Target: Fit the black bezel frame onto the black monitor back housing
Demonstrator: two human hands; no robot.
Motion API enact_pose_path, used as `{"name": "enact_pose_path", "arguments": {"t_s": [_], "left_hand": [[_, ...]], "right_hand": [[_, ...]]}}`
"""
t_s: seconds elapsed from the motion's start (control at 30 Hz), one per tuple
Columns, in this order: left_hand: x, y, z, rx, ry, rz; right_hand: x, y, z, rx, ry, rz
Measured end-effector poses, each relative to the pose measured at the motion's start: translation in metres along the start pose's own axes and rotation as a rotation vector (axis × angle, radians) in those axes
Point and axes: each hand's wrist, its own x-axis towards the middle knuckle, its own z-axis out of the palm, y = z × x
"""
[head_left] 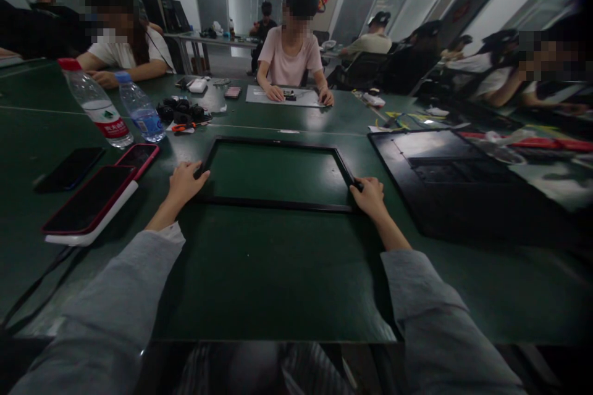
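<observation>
A thin black rectangular frame [278, 203], like a screen bezel, spans the space between my hands, with the green tabletop [278, 271] showing through its opening. My left hand [186, 182] grips its left side, thumb on the near face and fingers curled round the edge. On the opposite side, my right hand [369, 194] pinches the right edge between thumb and fingers. Whether the frame rests on the table or sits slightly above it, I cannot tell. Right of my right hand lies a large black panel [430, 197] with recessed sections.
On the left stand two water bottles [104, 114], near a dark phone [71, 168] and a red-edged phone [92, 197] on a white object. Black items [178, 110] lie beyond them. Across the table a person in pink [291, 55] works over a grey mat [259, 95].
</observation>
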Motion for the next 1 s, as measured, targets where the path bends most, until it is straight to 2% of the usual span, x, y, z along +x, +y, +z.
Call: {"name": "enact_pose_path", "arguments": {"t_s": [0.13,0.27,0.37,0.53,0.8,1.0], "left_hand": [[-0.008,0.017,-0.005,-0.081,-0.105,0.156],[-0.017,0.034,-0.01,-0.064,-0.302,0.309],[-0.02,0.04,-0.014,-0.076,-0.357,0.36],[-0.018,0.043,-0.016,-0.172,-0.342,0.36],[-0.016,0.039,-0.013,-0.166,-0.235,0.211],[-0.017,0.039,-0.012,-0.258,-0.212,0.145]], "right_hand": [[0.004,0.002,-0.001,0.093,0.019,0.086],[0.008,0.008,0.001,0.17,0.095,0.088],[0.01,0.012,0.004,0.198,0.13,0.072],[0.011,0.015,0.007,0.268,0.151,0.035],[0.009,0.012,0.002,0.372,0.15,-0.052],[0.008,0.019,-0.017,0.375,0.282,-0.018]]}}
